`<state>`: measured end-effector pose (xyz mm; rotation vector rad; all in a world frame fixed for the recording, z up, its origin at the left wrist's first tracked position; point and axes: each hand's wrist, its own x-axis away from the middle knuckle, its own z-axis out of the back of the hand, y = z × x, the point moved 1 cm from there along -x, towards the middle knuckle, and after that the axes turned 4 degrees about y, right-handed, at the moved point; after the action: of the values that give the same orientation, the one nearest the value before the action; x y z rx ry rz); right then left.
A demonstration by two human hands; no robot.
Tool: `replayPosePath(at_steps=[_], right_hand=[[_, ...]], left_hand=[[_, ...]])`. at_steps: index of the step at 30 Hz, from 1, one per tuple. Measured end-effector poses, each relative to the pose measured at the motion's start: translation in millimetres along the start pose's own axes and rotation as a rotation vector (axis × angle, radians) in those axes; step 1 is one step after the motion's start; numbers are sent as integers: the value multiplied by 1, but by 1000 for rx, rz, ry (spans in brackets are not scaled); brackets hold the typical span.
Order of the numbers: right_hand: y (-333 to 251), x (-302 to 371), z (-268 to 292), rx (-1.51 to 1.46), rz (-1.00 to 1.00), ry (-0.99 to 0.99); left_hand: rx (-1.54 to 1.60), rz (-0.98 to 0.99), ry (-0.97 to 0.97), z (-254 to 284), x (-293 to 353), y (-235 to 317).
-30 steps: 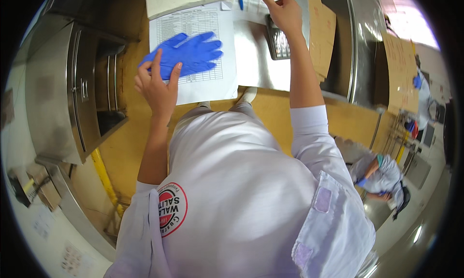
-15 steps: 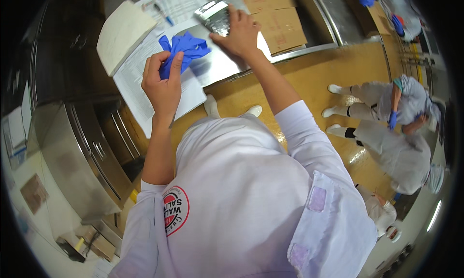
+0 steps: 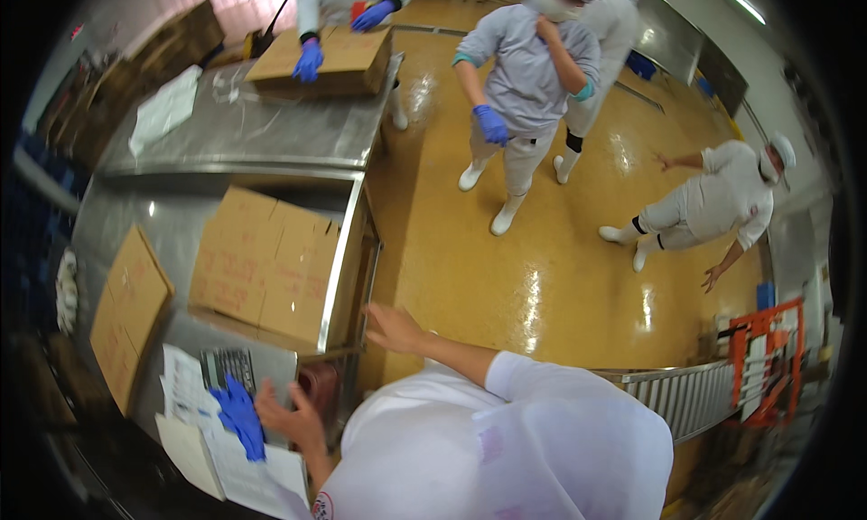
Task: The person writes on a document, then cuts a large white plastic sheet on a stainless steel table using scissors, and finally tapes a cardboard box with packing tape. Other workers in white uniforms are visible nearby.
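My left hand (image 3: 293,421) is open, fingers apart, beside crumpled blue gloves (image 3: 239,416). The gloves lie over printed papers (image 3: 185,384) at the lower left, and no grip on them shows. My right hand (image 3: 393,328) has its fingers stretched out, with nothing visible in it, near the edge of the steel table (image 3: 271,362). Just beyond the gloves rests a dark calculator (image 3: 226,368).
Flattened cardboard boxes (image 3: 262,258) and another cardboard piece (image 3: 131,312) occupy the table. At the far table a gloved co-worker handles a carton (image 3: 325,61). Several people stand on the yellow floor (image 3: 452,276). An orange frame (image 3: 768,357) stands at right.
My view has swung up and to the right, showing more of the room. My left hand has let go of the blue gloves, and my right hand has come off the calculator.
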<state>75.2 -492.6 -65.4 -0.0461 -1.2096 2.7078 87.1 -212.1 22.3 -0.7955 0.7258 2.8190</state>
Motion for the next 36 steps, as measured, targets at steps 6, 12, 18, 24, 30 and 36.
replayPosePath(at_steps=[6,12,18,24,30,36], right_hand=[[126,49,12,95,-144,-494],[229,115,7,5,-453,-457],[288,186,-34,-132,-569,-264],[326,268,-60,145,-696,-544],[286,252,-45,168,-800,-609],[267,125,-43,228,-574,-471]], left_hand=[[314,-344,-416,-92,-23,116],[109,-382,-1207,-222,-7,102],[-126,-348,-1762,-314,79,-4],[85,-326,-2009,-390,137,-107],[62,-195,-1812,-329,65,-41],[165,-177,-1777,-321,29,-25]])
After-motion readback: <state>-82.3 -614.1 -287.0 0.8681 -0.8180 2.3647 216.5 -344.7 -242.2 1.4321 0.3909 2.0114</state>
